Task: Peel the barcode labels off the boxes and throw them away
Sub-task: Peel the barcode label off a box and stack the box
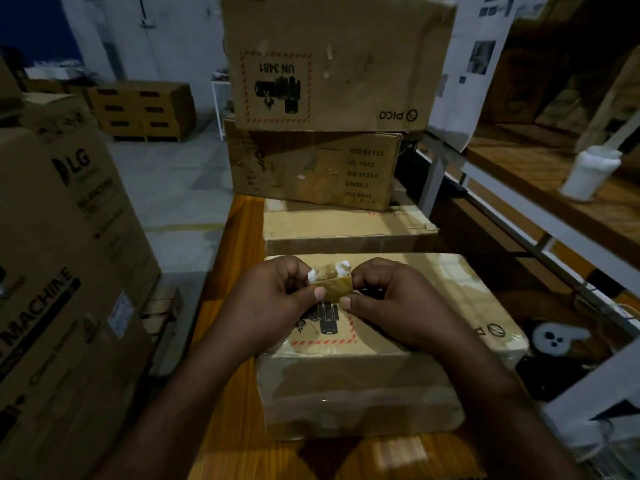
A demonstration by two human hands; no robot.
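A peeled label (331, 282), brown with white scraps along its top edge, is folded over and held between both hands above the nearest cardboard box (450, 296). My left hand (273, 299) pinches its left end with thumb and fingers. My right hand (391, 303) pinches its right end the same way. The box top shows a red-dashed battery warning mark (325, 327), partly hidden under my hands. Behind it lies a flat box (343, 226), then a stack of two bigger boxes (332, 64).
The boxes rest on a wooden table (235, 341). A tall LG carton (62, 254) stands at the left. A white metal shelf frame (519, 202) with a white bottle (588, 171) runs along the right. More cartons (145, 109) sit on the floor at the back.
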